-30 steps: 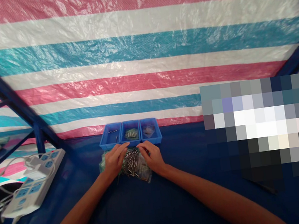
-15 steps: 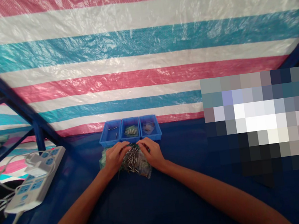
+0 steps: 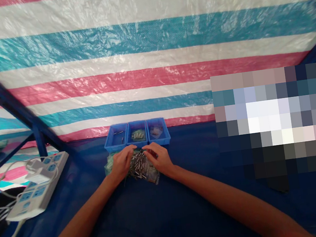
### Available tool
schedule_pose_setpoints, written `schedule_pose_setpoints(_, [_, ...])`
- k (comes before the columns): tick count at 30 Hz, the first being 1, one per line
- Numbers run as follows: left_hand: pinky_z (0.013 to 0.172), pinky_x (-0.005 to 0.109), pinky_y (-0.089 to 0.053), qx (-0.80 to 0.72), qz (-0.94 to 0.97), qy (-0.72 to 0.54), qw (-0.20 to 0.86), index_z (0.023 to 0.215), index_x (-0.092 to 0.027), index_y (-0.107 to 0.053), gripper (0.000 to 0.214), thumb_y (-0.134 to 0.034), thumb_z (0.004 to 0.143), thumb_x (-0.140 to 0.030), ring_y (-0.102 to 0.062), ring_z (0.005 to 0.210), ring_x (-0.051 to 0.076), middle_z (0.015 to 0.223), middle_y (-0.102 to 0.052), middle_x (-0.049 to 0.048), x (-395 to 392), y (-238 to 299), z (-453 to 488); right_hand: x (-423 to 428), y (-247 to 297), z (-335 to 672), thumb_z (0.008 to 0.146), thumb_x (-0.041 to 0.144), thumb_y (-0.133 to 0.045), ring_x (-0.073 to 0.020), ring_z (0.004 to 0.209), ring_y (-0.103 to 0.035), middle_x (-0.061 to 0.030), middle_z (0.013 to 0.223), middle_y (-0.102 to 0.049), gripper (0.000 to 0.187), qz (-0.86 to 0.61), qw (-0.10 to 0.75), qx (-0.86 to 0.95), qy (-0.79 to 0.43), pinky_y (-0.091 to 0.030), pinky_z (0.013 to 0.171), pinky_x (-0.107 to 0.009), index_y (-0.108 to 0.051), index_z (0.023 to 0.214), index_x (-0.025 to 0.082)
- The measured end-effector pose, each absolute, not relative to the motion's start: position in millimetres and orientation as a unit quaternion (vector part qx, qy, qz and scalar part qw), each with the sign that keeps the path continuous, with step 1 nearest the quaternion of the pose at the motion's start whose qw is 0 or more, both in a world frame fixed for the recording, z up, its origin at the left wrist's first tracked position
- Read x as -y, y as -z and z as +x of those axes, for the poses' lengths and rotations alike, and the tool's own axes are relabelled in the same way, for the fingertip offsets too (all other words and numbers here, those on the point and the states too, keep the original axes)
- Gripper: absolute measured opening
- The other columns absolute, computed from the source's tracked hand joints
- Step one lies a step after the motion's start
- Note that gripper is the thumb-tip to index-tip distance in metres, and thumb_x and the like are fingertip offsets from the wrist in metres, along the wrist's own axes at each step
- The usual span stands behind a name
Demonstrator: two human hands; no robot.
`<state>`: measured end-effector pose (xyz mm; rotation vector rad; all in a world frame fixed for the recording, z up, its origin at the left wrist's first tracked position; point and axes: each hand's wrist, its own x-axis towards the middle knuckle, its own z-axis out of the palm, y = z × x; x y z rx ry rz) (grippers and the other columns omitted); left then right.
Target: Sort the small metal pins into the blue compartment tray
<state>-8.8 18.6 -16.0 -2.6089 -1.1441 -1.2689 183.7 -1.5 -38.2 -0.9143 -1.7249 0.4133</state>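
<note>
A heap of small metal pins and clear little bags (image 3: 138,167) lies on the dark blue table cover (image 3: 170,210). My left hand (image 3: 121,163) rests on the heap's left side, fingers curled onto the pins. On the heap's right side my right hand (image 3: 159,158) has its fingers bent and pinched at the top of the pile. Just behind the hands stand three small blue trays side by side: the left tray (image 3: 116,137) holds a few pins, the middle tray (image 3: 137,134) greenish pieces, the right tray (image 3: 157,131) pale pieces.
A white power strip (image 3: 37,185) with plugs and white cables lies at the left. A dark blue metal frame post (image 3: 40,143) rises at the left. A striped plastic tarp (image 3: 150,57) hangs behind. A blurred patch covers the right side.
The view has tipped a little, so everything sits slightly higher in the picture. Both hands stay on the heap, with the fingertips drawn a bit closer together.
</note>
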Motion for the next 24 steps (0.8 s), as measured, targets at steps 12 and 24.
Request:
schedule_pose_setpoints(12, [0.083,0.026,-0.051,0.377,-0.834,0.404,-0.003,0.109,-0.017,-0.057,0.024,-0.039,0.096,-0.025,-0.065,0.092,0.015,0.099,-0.067,0.0063,-21.8,19.1,-6.9,1.0,38.3,184.0,0.091,0.032,-0.051,-0.0142,0.063,-0.052,-0.0027,0.077,-0.060,0.020,-0.384,0.534,0.732,-0.177,-0.043,0.063,-0.027,-0.066,0.098,0.020])
schedule_pose_setpoints(24, [0.085,0.025,-0.052,0.370,-0.844,0.388,-0.021,0.109,-0.016,-0.061,0.027,-0.041,0.095,-0.027,-0.068,0.090,0.015,0.099,-0.071,0.0056,-21.3,22.3,-7.1,-1.3,41.1,182.4,0.090,0.027,-0.054,-0.0158,0.073,-0.057,-0.0046,0.081,-0.063,0.016,-0.347,0.538,0.749,-0.169,-0.046,0.070,-0.028,-0.067,0.090,0.019])
